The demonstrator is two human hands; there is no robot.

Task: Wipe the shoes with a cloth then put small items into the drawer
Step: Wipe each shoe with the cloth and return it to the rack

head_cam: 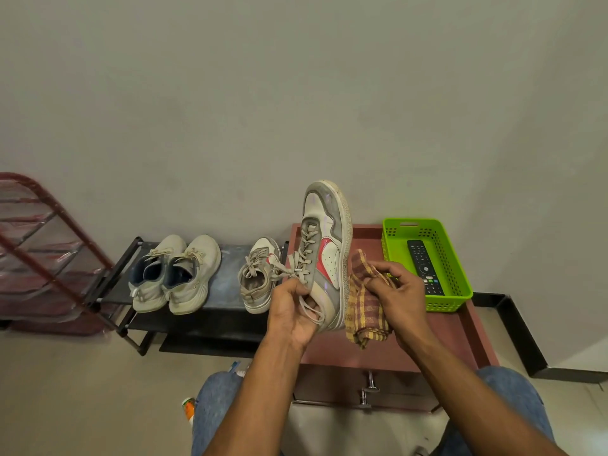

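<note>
Left hand (293,312) grips sneaker (325,251); no legible writing.

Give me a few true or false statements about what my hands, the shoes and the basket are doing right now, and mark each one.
1. The left hand holds the grey, white and red sneaker toe up. True.
2. The right hand grips a sponge. False: it grips a checked cloth.
3. The remote control lies in the green basket. True.
4. Four shoes sit on the black rack. False: three do, the pale pair and one matching sneaker.
5. The drawer stands wide open. False: it looks closed.
</note>
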